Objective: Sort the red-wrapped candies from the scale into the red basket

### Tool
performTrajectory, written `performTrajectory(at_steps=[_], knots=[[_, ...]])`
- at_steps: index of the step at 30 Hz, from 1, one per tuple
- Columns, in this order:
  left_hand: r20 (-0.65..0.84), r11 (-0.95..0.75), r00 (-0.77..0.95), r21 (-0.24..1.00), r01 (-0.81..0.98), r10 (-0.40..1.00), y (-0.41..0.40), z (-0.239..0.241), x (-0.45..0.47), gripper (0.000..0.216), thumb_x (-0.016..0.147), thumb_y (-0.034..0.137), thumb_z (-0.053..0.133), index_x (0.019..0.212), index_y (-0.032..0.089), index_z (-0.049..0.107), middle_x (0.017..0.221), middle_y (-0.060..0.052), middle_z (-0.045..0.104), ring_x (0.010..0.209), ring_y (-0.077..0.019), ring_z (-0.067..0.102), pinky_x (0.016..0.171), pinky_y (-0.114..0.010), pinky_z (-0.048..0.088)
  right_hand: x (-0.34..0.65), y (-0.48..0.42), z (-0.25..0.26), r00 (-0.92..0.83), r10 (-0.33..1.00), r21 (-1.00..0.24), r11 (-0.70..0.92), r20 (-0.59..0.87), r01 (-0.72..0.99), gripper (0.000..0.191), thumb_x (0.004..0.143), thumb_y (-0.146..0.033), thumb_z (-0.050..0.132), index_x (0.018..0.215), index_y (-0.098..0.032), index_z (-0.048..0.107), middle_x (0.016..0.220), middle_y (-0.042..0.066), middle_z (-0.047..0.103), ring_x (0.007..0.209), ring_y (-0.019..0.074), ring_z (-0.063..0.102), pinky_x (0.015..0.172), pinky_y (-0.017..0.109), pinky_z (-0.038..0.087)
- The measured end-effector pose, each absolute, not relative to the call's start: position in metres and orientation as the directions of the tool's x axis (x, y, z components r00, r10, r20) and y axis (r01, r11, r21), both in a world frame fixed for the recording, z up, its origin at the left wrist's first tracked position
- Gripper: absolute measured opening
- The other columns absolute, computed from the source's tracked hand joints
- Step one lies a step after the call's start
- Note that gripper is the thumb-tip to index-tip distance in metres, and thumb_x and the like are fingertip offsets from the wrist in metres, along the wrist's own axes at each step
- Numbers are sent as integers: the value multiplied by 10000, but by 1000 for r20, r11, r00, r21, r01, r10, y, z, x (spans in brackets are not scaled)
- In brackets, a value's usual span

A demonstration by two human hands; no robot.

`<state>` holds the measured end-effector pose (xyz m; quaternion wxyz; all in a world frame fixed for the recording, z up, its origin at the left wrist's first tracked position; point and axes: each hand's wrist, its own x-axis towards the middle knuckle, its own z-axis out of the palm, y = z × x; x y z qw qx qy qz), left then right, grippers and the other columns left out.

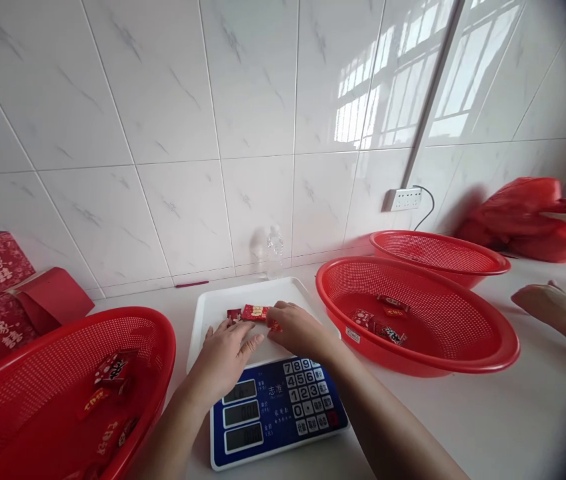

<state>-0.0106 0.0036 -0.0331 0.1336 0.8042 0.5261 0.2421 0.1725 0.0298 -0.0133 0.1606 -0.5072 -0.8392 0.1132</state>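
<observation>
Head view: left hand was released, scale beneath. Right hand curled over a packet; its grasp was unclear.

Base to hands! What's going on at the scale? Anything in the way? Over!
Left hand open, close to the packets. Right hand curled over them, grip unclear. Packets on the white tray of the scale. Bottle behind, out of the way.

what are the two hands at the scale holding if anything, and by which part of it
It cannot be told: the left hand and right hand are at the packets on the scale, hiding any grip.
</observation>
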Motion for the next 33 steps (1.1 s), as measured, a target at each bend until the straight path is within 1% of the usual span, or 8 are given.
performTrajectory(at_steps=[5,10,15,20,22,26,30,33], knots=[[227,-368,292,486,793,929,2,-30,-10,323,893,432,456,1068,221,627,1117,-86,619,1083,-265,557,897,-410,435,177,27,-18,-440,883,-400,468,166,788,202,759,-128,526,928,-171,627,1006,105,611,1001,228,535,824,300,400],[237,-325,244,410,852,940,4,-33,-12,158,878,265,436,783,212,551,955,-54,533,898,-230,567,720,-351,439,182,32,-19,-409,879,-447,477,246,757,287,700,31,452,806,-178,616,913,60,596,795,151,536,700,244,396],[236,-322,239,441,838,942,7,-35,-16,95,854,186,417,786,218,477,949,-43,509,854,-202,549,707,-330,430,219,42,-6,-95,865,-380,312,493,871,294,770,22,405,795,-171,625,914,95,614,861,209,518,731,303,400],[258,-329,234,433,839,937,10,-37,-17,98,840,169,412,785,218,476,914,-50,548,863,-216,550,743,-349,435,252,49,0,194,811,-371,30,552,928,299,853,-99,413,1028,-189,638,1153,141,603,1085,329,481,800,445,409],[269,-330,229,431,840,936,11,-37,-17,128,854,177,388,820,215,505,903,-56,572,856,-222,563,738,-351,442,244,49,-3,138,834,-391,100,535,915,283,872,-159,447,1086,-200,628,1213,134,589,1152,331,462,855,480,408],[300,-312,184,468,827,936,11,-36,-18,282,889,178,323,1042,197,560,1080,-91,616,946,-227,601,770,-342,463,200,41,-15,-265,868,-396,437,419,808,314,898,-260,485,1185,-216,602,1325,115,538,1275,283,408,1006,490,355],[285,-264,148,429,864,947,10,-34,-20,368,886,132,289,1074,187,600,1145,-103,617,943,-232,627,745,-333,478,169,34,-25,-493,863,-411,493,115,767,444,899,-269,476,1340,-317,493,1470,75,400,1406,334,200,1071,599,204],[280,-244,133,414,877,951,10,-33,-21,376,881,115,286,1051,167,617,1113,-115,628,912,-234,634,729,-334,487,168,34,-27,-512,853,-398,506,101,765,414,905,-229,429,1288,-332,547,1399,68,481,1375,330,279,1056,565,245]])
